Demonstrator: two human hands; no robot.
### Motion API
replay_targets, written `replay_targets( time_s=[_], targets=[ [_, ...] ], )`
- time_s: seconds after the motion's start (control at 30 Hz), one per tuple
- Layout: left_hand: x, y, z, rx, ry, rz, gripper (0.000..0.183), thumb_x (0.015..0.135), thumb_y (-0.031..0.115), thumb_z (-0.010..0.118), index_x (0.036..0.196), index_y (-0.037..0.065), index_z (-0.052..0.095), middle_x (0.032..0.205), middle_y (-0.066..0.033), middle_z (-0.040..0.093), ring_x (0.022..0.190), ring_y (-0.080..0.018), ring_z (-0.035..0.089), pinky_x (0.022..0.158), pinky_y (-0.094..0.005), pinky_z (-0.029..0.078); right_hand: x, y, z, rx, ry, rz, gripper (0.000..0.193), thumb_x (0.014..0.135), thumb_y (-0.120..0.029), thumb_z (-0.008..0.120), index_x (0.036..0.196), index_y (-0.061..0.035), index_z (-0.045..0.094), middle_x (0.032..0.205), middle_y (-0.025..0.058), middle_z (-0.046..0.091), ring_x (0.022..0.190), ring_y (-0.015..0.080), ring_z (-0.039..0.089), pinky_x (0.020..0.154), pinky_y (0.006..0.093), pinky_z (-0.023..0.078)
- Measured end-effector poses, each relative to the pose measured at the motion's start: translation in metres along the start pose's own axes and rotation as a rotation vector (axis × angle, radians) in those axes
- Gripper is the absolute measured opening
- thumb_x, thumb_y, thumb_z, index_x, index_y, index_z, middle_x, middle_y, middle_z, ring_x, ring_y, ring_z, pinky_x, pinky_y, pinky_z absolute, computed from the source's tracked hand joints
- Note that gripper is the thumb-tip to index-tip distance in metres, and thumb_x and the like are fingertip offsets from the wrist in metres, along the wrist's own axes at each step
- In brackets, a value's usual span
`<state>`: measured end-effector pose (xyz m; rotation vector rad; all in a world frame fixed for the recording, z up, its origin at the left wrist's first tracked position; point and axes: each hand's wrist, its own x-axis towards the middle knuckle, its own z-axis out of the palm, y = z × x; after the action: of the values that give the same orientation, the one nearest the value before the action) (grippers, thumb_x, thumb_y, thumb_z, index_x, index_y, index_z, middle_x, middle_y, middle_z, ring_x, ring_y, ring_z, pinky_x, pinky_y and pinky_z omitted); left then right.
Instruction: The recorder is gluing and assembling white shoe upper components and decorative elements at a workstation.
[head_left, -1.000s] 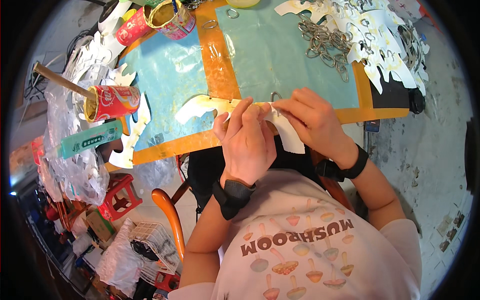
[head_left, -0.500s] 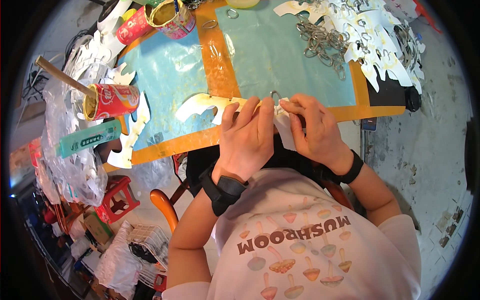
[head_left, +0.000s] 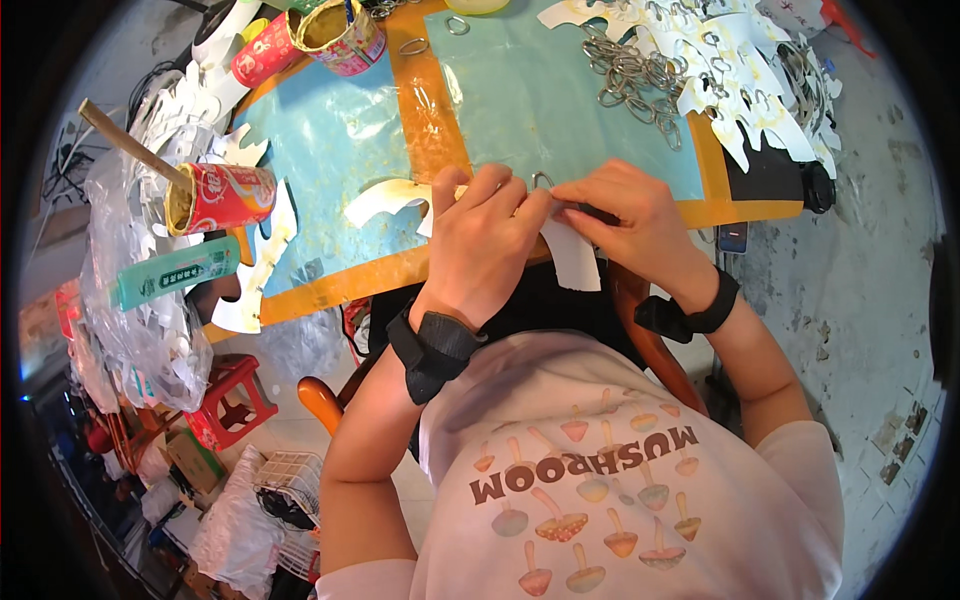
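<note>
Both hands now drawn tight together at the desk's near edge: left hand (head_left: 487, 245) and right hand (head_left: 632, 222) pinched shut on the white die-cut card piece (head_left: 572, 258), small oval metal ring (head_left: 542, 181) poking up between the fingertips. Compared with a second ago, closer grip, card tail hanging over the edge. Farther off, red drink can holding a wooden stick (head_left: 215, 198) at the left edge, heap of metal rings (head_left: 630, 75) toward the far right corner.

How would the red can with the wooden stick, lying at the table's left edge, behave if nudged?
The red can lies on its side, so it would probably roll. The long wooden stick jutting from its mouth may swing it round. It sits near the table edge, so it could drop off.
</note>
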<state>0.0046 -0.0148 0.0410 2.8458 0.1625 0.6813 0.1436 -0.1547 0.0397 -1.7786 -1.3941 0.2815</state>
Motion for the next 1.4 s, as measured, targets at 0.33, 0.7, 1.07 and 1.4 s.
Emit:
replay_targets(
  time_s=[0.33,0.7,1.07,1.4],
  targets=[
    [0.006,-0.006,-0.010,-0.229,-0.019,-0.097,0.016,0.081,0.010,0.069,0.096,0.011,0.064,0.078,-0.0002,0.062,0.092,-0.0205,0.061,0.081,-0.0387,0.036,0.004,-0.004,0.008,-0.250,-0.026,-0.126,0.010,0.080,-0.010,0.071,0.088,-0.0078,0.065,0.080,0.0046,0.056,0.075,0.0236,0.058,0.060,0.0358,0.048],
    [0.004,-0.008,0.003,-0.083,-0.022,-0.013,0.009,0.079,0.012,0.070,0.084,0.013,0.062,0.074,0.0000,0.056,0.085,-0.0203,0.058,0.079,-0.0372,0.036,0.003,-0.001,-0.002,-0.047,-0.072,-0.021,0.010,0.082,-0.008,0.068,0.091,-0.0060,0.063,0.081,0.0075,0.059,0.075,0.0276,0.060,0.063,0.0362,0.049],
    [0.008,-0.007,-0.006,-0.234,-0.033,-0.053,0.016,0.077,0.010,0.071,0.091,0.010,0.063,0.080,-0.0013,0.060,0.090,-0.0220,0.059,0.080,-0.0379,0.037,0.005,0.004,0.005,-0.115,-0.009,-0.097,0.009,0.084,-0.010,0.067,0.092,-0.0069,0.064,0.081,0.0071,0.059,0.076,0.0271,0.060,0.062,0.0367,0.049],
    [-0.006,-0.010,-0.010,-0.023,-0.130,0.095,0.018,0.077,0.012,0.064,0.095,0.013,0.062,0.089,-0.0003,0.062,0.098,-0.0192,0.061,0.085,-0.0358,0.038,0.004,0.008,0.001,-0.234,-0.046,-0.224,0.012,0.082,-0.013,0.067,0.093,-0.0091,0.062,0.080,0.0043,0.057,0.071,0.0253,0.059,0.056,0.0355,0.047]
  ],
)
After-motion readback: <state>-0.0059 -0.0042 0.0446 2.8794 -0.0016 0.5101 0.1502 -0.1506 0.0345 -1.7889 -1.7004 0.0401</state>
